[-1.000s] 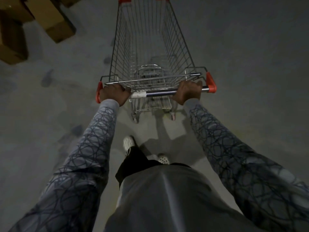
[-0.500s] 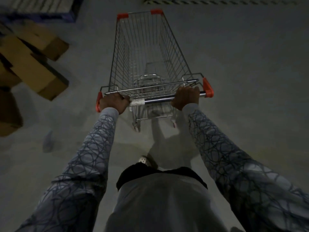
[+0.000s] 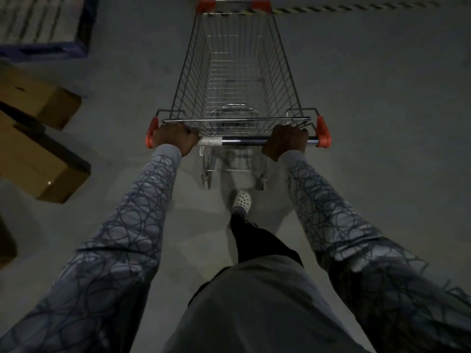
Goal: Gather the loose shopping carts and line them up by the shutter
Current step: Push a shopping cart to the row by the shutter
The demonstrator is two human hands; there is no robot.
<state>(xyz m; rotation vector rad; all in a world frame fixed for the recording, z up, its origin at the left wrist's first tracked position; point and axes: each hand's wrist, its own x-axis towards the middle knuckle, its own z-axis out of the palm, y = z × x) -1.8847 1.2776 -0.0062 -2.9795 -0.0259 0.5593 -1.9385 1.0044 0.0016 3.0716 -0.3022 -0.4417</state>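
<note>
A silver wire shopping cart [image 3: 237, 72] with red plastic corner caps stands on the grey concrete floor [image 3: 382, 123], straight in front of the person. Its basket shows only its own mesh and a folded wire flap [image 3: 235, 115] at the handle end.

Both hands hold the cart's chrome handle bar [image 3: 244, 141]. The left hand [image 3: 174, 140] is wrapped tight round the bar's left end, just beside the red cap there. The right hand [image 3: 286, 141] is curled round the bar near the right end, with a short stretch of bare bar between it and the other red cap. A white wrap of tape or label [image 3: 210, 141] circles the bar just right of the left hand; any writing on it is too blurred to read.

Left of the cart and well apart from it lie 2 closed brown cardboard boxes [image 3: 38, 103] [image 3: 43, 169], one overlapping the other, their contents hidden and no print legible. A 3rd brown box [image 3: 6, 245] is cut off by the edge of the view, further back on the same side. Beyond them, left of the cart's front end, sits a dark blue slatted pallet [image 3: 46, 50]. A yellow-and-black striped line [image 3: 356, 7] crosses the floor at the cart's front end. Behind the cart's rear wheels, 1 white perforated clog [image 3: 242, 200] is planted on the floor. Grey sleeves with a dark scribbled pattern [image 3: 142, 220] cover both arms.
</note>
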